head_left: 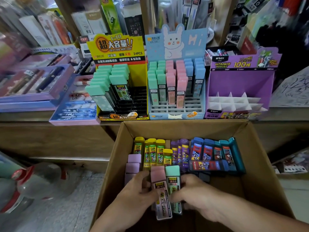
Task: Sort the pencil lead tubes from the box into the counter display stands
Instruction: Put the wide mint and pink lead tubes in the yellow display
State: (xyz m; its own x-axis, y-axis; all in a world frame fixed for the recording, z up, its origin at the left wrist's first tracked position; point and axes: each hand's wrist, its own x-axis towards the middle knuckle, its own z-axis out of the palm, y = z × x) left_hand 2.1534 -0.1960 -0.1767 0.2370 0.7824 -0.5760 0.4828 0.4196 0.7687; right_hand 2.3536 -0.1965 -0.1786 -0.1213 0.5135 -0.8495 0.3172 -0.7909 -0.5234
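Clearly the sorting is only partly done. Three stands sit in a row along the front edge of the worktop [25, 117]. The yellow stand [117, 46] holds mint-capped tubes in its left rows only, and its right slots are bare. The blue stand [192, 44] is filled toward the back with mint, pink and blue caps, with its front slots open. The purple stand [240, 81], nearest the worktop's right end, holds nothing in its white dividers.

Below the worktop, the cardboard box [260, 164] is well stocked. Along its far wall lie yellow tubes [153, 154], purple tubes [184, 153] and blue tubes [207, 151], with lilac-capped tubes [133, 164] against the left wall.

Both hands are down in the near half of the box. The left hand [137, 190] has its grip curled against the pink-capped tube [158, 175], thumb over its label. The right hand [197, 193] has its grip curled round the mint-capped tube [173, 171] just beside it.

By colour and label, these two look meant for the yellow stand. The printed yellow, purple and blue tubes probably belong in the purple one, so most of the work remains.
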